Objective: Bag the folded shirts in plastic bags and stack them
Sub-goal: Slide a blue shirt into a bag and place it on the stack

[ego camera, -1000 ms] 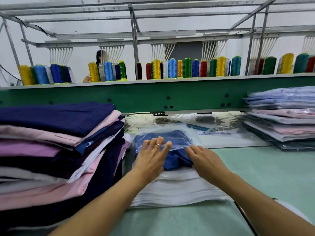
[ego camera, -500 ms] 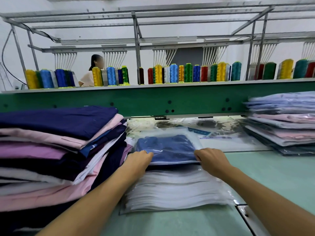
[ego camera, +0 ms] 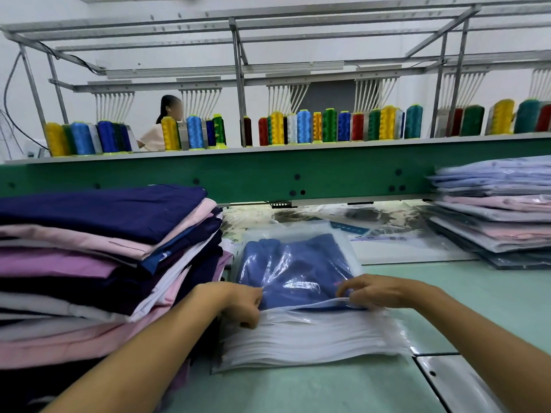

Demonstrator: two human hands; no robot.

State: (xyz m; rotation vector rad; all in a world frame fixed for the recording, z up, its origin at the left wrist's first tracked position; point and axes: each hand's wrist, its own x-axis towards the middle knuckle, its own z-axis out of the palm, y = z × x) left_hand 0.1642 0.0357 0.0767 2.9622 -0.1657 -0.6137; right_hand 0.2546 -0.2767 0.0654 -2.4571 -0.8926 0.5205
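A folded blue shirt (ego camera: 293, 268) lies inside a clear plastic bag (ego camera: 346, 242) on top of a pile of empty plastic bags (ego camera: 307, 338). My left hand (ego camera: 241, 302) pinches the bag's near left corner with curled fingers. My right hand (ego camera: 378, 290) pinches the bag's near edge on the right. A tall pile of unbagged folded shirts (ego camera: 98, 263), navy, pink and purple, stands at the left. A stack of bagged shirts (ego camera: 501, 213) sits at the right.
A green machine beam (ego camera: 268, 174) crosses behind the table, with a row of coloured thread cones (ego camera: 304, 126) on top. Another person (ego camera: 164, 123) stands beyond it. Printed sheets and flat bags (ego camera: 387, 234) lie behind the shirt. The pale green table (ego camera: 477, 293) runs right.
The shirt went from partly out of the bag to fully inside it. Both hands drew back from the shirt's sides to the bag's near edge and now pinch it.
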